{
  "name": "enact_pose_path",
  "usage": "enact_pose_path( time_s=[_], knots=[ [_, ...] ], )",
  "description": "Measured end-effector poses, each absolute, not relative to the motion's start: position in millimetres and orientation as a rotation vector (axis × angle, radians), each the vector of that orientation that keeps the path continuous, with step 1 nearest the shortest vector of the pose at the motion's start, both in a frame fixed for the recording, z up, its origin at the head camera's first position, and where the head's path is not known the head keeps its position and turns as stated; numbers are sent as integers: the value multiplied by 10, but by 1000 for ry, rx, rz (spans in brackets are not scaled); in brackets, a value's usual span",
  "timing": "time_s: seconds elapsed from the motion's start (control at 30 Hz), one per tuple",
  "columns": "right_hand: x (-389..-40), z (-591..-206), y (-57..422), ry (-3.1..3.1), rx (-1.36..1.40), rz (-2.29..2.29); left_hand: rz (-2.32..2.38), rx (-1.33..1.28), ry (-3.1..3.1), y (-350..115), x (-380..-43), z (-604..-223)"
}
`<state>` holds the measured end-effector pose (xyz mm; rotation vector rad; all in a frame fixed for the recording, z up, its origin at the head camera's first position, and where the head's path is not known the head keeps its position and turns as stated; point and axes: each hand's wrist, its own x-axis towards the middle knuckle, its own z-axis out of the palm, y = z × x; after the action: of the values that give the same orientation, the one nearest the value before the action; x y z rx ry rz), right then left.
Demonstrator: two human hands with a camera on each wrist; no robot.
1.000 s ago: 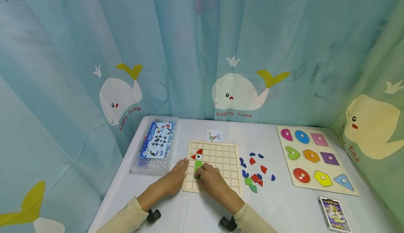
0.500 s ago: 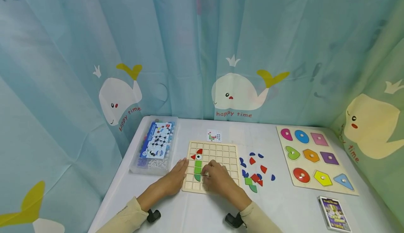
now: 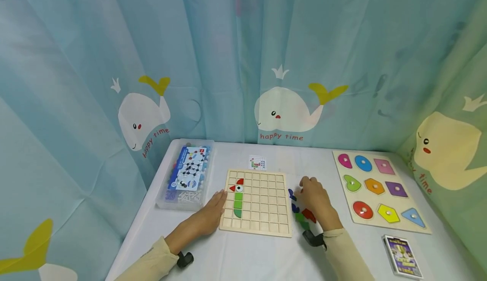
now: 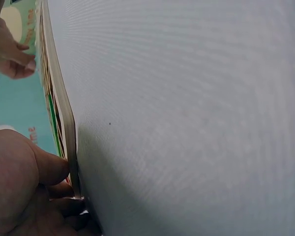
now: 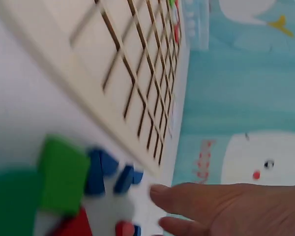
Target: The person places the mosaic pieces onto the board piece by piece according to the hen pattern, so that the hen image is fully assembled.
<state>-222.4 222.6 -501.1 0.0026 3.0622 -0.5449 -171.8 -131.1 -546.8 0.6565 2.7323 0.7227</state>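
A wooden grid board [image 3: 264,200] lies on the table. Down its left side run a red quarter-circle [image 3: 240,182], a red triangle [image 3: 232,188], a white eye tile [image 3: 239,188], green squares [image 3: 238,200] and a green quarter-circle [image 3: 237,213]. My left hand [image 3: 210,217] rests against the board's left edge, fingers extended, its thumb [image 4: 54,168] touching the side. Right of the board, my right hand [image 3: 316,198] hovers over loose pieces, partly hiding them; nothing shows in its fingers. Near it lie blue pieces [image 3: 291,195], red pieces [image 3: 309,215] and a green block [image 5: 64,174].
Behind the board lies a small pattern card [image 3: 257,162]. A clear plastic box [image 3: 161,200] stands at the left. To the right are a knobbed shape puzzle [image 3: 359,184] and a deck of cards [image 3: 402,256]. A whale-print curtain [image 3: 220,82] hangs behind the table.
My right hand has left the green quarter-circle on the board, uncovering it, and moved right to the loose pieces. My left hand has stayed at the board's edge.
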Motion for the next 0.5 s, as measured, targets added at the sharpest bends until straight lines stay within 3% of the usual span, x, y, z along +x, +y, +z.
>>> enact_pose_path(
  time_s=[0.5],
  knots=[
    [-2345,-5191,2396,2911,103,-617,714,677,2729,-1314,-1738,-5475]
  ],
)
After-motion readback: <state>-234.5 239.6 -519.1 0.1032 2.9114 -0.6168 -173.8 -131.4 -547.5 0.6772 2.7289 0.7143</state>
